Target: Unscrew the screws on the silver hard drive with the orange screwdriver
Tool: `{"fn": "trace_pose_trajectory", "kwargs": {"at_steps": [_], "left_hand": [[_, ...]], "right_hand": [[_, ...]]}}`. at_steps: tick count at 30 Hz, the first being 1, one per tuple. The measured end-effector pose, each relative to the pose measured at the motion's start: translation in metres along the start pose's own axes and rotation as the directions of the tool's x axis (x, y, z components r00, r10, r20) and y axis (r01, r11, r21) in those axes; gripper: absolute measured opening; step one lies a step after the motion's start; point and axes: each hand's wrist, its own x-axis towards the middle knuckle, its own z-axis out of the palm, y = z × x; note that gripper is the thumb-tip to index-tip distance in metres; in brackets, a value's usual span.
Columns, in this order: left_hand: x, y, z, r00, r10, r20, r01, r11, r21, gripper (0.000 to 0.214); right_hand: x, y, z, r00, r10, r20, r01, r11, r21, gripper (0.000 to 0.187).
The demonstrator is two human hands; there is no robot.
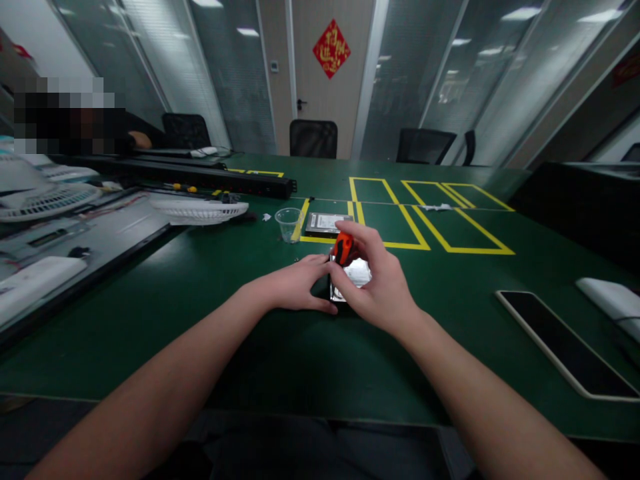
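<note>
On the green table in front of me lies a hard drive (358,271) with a shiny silver face, partly covered by my hands. My left hand (303,283) grips its left edge, thumb at the near corner and fingers at the far one. Over the drive, my right hand (376,280) is closed around an orange and black screwdriver (344,248). The screwdriver's handle stands nearly upright; its tip is hidden. Just beyond, a second hard drive (327,224) lies label up inside yellow tape, beside a clear plastic cup (289,225).
Yellow tape frames (480,251) mark the table. A phone (567,343) lies at right near a white device (613,300). Fan parts (197,211) and a long black bar (200,177) occupy the left. A person (140,139) sits at far left; chairs (313,139) stand behind.
</note>
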Motion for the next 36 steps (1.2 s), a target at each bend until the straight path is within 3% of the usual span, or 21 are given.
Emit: {"fn": "trace_pose_trajectory", "kwargs": {"at_steps": [36], "left_hand": [[-0.0004,-0.0072,0.0040,1.000,0.001,-0.009,-0.001,1.000,0.010,0.106]], "right_hand": [[-0.0008,0.0016,0.0001,0.999,-0.033,0.020,0.032,0.999,0.033,0.066]]}}
